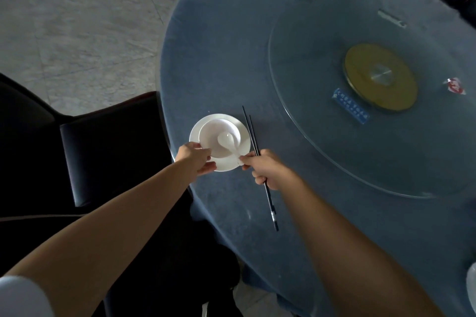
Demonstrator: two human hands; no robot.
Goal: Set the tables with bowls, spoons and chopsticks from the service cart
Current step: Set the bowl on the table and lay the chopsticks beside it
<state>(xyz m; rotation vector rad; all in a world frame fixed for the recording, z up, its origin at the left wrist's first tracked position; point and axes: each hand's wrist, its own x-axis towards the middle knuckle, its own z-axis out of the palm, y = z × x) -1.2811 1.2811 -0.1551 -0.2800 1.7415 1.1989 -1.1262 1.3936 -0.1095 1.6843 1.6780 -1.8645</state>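
Our left hand pinches plate rim under bowl; our right hand fist closed round chopsticks, fingertips pinching spoon handle.

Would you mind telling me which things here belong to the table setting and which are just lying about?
Belongs to the job:
plate
bowl
spoon
chopsticks
left hand, on the plate's rim
right hand, gripping the chopsticks, fingertips at the spoon handle

Just lying about:
blue card
red-and-white packet
glass turntable
chair
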